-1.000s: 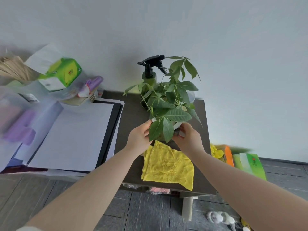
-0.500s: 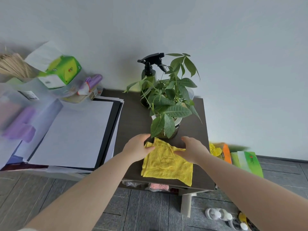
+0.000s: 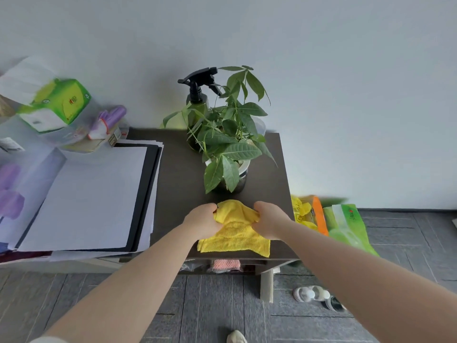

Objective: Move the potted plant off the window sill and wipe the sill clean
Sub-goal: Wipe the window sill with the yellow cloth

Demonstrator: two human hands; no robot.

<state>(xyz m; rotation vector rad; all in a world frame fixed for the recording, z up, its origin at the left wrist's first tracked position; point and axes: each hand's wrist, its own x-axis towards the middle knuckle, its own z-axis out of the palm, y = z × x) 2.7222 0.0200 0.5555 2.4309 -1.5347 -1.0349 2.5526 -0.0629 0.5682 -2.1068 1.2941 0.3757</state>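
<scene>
A potted plant (image 3: 228,142) with broad green leaves stands in a white-rimmed pot on a dark brown table (image 3: 178,174). Just in front of it lies a yellow cloth (image 3: 235,240). My left hand (image 3: 204,222) grips the cloth's far left edge and my right hand (image 3: 268,220) grips its far right edge, bunching the fabric up between them. Both hands are a short way in front of the pot and apart from it. No window sill is in view.
A green spray bottle (image 3: 197,95) with a black trigger stands behind the plant by the wall. Stacked papers and folders (image 3: 91,201) lie to the left, with a green box (image 3: 58,105) beyond. Green and orange packets (image 3: 343,224) lie on the floor to the right.
Both hands let go of the pot, which now stands on the table, and drew back to the yellow cloth, closing on its far edge and bunching it.
</scene>
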